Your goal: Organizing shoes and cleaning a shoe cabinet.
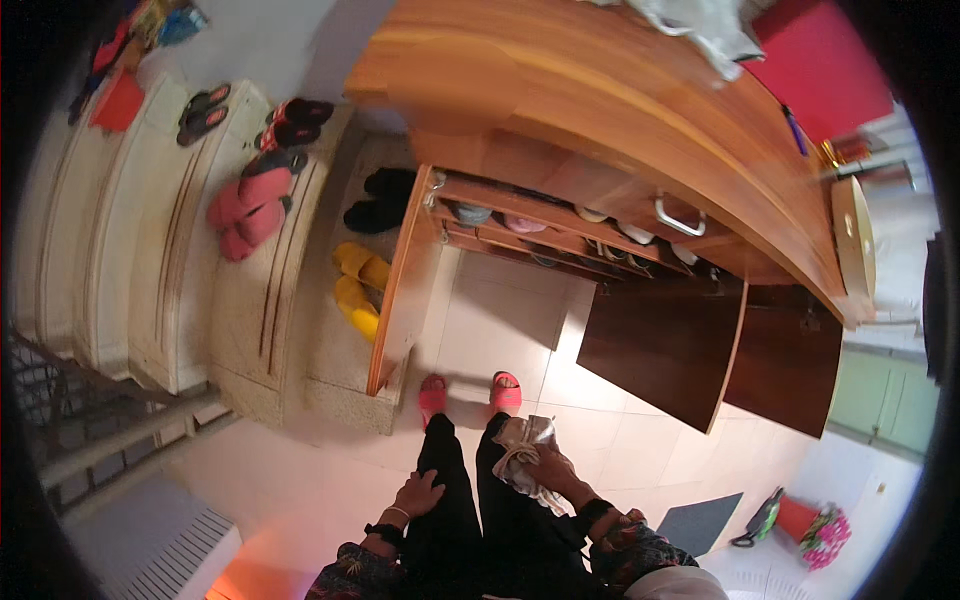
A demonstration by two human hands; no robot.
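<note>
A crumpled pale cloth [523, 454] with stripes is held in my right hand [551, 471], beside my right thigh. My left hand [420, 493] rests on my black trousers at the left thigh, with nothing visible in it and its fingers apart. Before me stands a wooden shoe cabinet [525, 161] with its doors open. Several shoes [472, 215] lie on its shelves. One cabinet door [401, 300] stands out at the left, and a dark-faced door [660, 337] hangs open at the right. Red slippers [506, 390] are on my feet.
Stone stairs [247, 322] rise at the left, bearing yellow slippers [360, 289], pink slippers [255, 210] and several dark pairs. A metal drawer handle [679, 219] juts from the cabinet. A dark mat [701, 523] and a pot with pink flowers [821, 532] are at the lower right.
</note>
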